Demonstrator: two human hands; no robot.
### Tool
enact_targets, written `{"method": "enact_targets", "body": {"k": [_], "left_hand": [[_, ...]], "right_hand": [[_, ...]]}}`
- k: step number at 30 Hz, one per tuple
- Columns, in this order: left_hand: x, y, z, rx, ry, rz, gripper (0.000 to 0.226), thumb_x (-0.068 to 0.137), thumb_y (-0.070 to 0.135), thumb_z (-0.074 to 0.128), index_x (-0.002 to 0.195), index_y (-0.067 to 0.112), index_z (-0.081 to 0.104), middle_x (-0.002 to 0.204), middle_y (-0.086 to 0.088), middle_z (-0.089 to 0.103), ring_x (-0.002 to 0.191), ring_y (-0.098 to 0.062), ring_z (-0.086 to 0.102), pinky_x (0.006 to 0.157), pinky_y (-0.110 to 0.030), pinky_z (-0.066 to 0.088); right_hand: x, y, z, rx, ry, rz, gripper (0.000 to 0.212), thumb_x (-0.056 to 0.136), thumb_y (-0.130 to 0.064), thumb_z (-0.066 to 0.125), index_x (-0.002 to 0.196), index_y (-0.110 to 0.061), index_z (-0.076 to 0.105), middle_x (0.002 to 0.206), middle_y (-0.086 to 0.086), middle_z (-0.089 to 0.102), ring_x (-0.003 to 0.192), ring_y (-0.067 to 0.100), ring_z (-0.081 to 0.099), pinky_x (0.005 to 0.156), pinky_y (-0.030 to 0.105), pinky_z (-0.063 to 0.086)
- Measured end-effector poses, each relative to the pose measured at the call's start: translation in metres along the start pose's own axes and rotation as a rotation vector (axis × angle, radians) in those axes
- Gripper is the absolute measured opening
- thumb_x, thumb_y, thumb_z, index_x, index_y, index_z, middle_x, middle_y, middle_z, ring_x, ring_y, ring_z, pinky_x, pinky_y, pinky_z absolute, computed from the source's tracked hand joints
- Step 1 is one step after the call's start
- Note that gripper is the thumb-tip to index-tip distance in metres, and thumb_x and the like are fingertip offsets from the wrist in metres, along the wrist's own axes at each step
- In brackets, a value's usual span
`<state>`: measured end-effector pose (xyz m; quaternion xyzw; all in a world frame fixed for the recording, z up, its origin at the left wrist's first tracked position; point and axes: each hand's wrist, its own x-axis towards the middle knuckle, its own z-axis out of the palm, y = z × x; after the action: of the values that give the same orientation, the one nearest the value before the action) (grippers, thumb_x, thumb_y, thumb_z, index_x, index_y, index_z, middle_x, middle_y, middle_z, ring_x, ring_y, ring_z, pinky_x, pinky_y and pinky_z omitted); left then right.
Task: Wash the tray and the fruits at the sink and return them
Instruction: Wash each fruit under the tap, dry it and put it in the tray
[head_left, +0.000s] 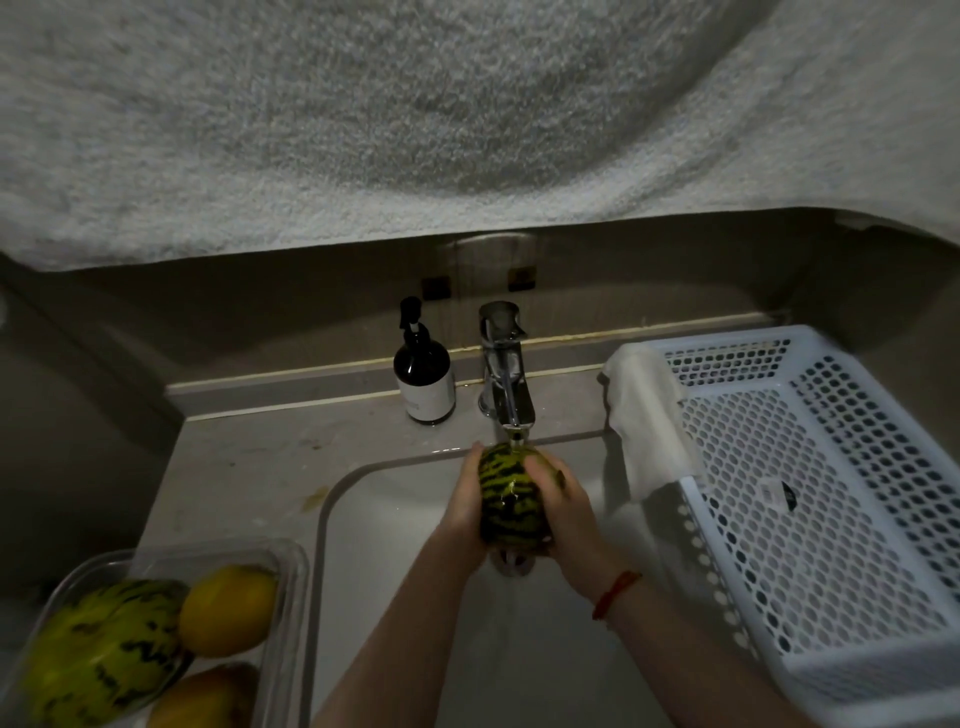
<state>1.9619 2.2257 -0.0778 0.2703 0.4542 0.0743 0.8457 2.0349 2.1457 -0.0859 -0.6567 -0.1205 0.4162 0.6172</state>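
Note:
A green striped melon (506, 493) is held over the white sink (395, 571), right under the chrome tap (504, 374), with water running onto it. My left hand (467, 512) grips its left side and my right hand (563, 506) wraps its right side. On the counter at the lower left stands a clear plastic tray (291, 566). In it lie another striped melon (104, 654), a yellow fruit (228, 610) and an orange-yellow fruit (208, 699).
A dark soap pump bottle (422, 374) stands left of the tap. A white perforated basket (810, 499) sits on the right counter with a white cloth (644, 415) over its left rim. A pale towel (415, 114) fills the upper view.

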Motion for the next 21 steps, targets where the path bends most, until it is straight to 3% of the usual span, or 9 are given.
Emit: {"method": "enact_targets", "body": {"k": [2, 4, 7, 10, 13, 15, 16, 18, 21], "left_hand": [[-0.001, -0.013, 0.001, 0.137, 0.07, 0.306, 0.028, 0.095, 0.041, 0.046, 0.116, 0.024, 0.056, 0.116, -0.012, 0.063, 0.1, -0.022, 0.064, 0.075, -0.031, 0.055], [-0.003, -0.023, -0.002, 0.274, 0.075, 0.537, 0.031, 0.094, 0.025, 0.053, 0.124, 0.03, 0.048, 0.121, -0.005, 0.057, 0.104, -0.015, 0.06, 0.077, -0.023, 0.055], [-0.006, -0.021, -0.005, 0.289, 0.066, 0.586, 0.04, 0.09, 0.02, 0.059, 0.127, 0.03, 0.047, 0.119, -0.004, 0.057, 0.105, -0.018, 0.061, 0.08, -0.029, 0.056], [-0.007, -0.01, -0.001, 0.203, 0.149, 0.381, 0.022, 0.091, 0.036, 0.055, 0.111, 0.029, 0.055, 0.112, -0.011, 0.06, 0.096, -0.024, 0.062, 0.075, -0.037, 0.057], [-0.01, 0.001, 0.0, -0.083, 0.121, -0.096, 0.058, 0.086, 0.063, 0.042, 0.107, 0.012, 0.062, 0.097, -0.021, 0.066, 0.089, -0.038, 0.061, 0.072, -0.045, 0.054], [-0.01, 0.007, -0.007, -0.224, 0.131, -0.228, 0.066, 0.083, 0.065, 0.041, 0.104, 0.004, 0.058, 0.092, -0.023, 0.066, 0.085, -0.039, 0.06, 0.062, -0.039, 0.05], [-0.012, 0.01, -0.01, -0.272, 0.136, -0.275, 0.066, 0.083, 0.063, 0.045, 0.107, 0.002, 0.054, 0.098, -0.025, 0.063, 0.089, -0.042, 0.059, 0.061, -0.04, 0.05], [-0.015, 0.014, -0.014, -0.233, 0.105, -0.356, 0.064, 0.085, 0.06, 0.047, 0.11, 0.001, 0.05, 0.093, -0.033, 0.064, 0.081, -0.047, 0.063, 0.052, -0.039, 0.053], [-0.015, 0.014, -0.015, -0.099, 0.031, -0.366, 0.066, 0.087, 0.062, 0.04, 0.11, 0.001, 0.052, 0.074, -0.034, 0.066, 0.06, -0.048, 0.065, 0.042, -0.041, 0.054]], "right_hand": [[0.009, -0.004, 0.01, 0.136, 0.051, 0.31, 0.036, 0.089, -0.047, 0.052, 0.107, -0.017, 0.064, 0.11, 0.017, 0.065, 0.095, 0.033, 0.064, 0.075, 0.049, 0.056], [0.016, -0.007, 0.011, 0.189, -0.041, 0.504, 0.056, 0.087, -0.057, 0.046, 0.114, -0.011, 0.063, 0.115, 0.021, 0.063, 0.102, 0.038, 0.062, 0.082, 0.05, 0.053], [0.022, -0.012, 0.01, 0.135, -0.111, 0.548, 0.064, 0.087, -0.064, 0.041, 0.119, -0.012, 0.06, 0.117, 0.021, 0.062, 0.107, 0.037, 0.059, 0.092, 0.053, 0.048], [0.016, -0.014, 0.012, -0.041, -0.051, 0.375, 0.054, 0.088, -0.062, 0.044, 0.112, -0.016, 0.06, 0.109, 0.014, 0.065, 0.098, 0.03, 0.063, 0.087, 0.046, 0.053], [0.009, -0.008, 0.002, -0.365, -0.054, -0.025, 0.031, 0.084, -0.058, 0.056, 0.108, -0.037, 0.056, 0.112, -0.001, 0.065, 0.101, 0.018, 0.061, 0.088, 0.028, 0.052], [0.006, -0.003, -0.01, -0.507, -0.203, -0.209, 0.057, 0.075, -0.062, 0.061, 0.126, -0.041, 0.047, 0.12, -0.007, 0.06, 0.11, 0.014, 0.058, 0.093, 0.028, 0.05], [0.006, -0.002, -0.014, -0.527, -0.264, -0.259, 0.072, 0.07, -0.062, 0.062, 0.133, -0.033, 0.043, 0.125, -0.004, 0.058, 0.115, 0.015, 0.056, 0.097, 0.032, 0.048], [0.007, -0.003, -0.017, -0.395, -0.356, -0.306, 0.073, 0.067, -0.047, 0.069, 0.131, -0.021, 0.045, 0.123, 0.001, 0.059, 0.114, 0.015, 0.057, 0.095, 0.032, 0.049], [0.005, -0.007, -0.011, -0.056, -0.324, -0.189, 0.05, 0.066, -0.025, 0.073, 0.113, -0.021, 0.058, 0.11, 0.006, 0.067, 0.102, 0.018, 0.065, 0.083, 0.027, 0.053]]}}
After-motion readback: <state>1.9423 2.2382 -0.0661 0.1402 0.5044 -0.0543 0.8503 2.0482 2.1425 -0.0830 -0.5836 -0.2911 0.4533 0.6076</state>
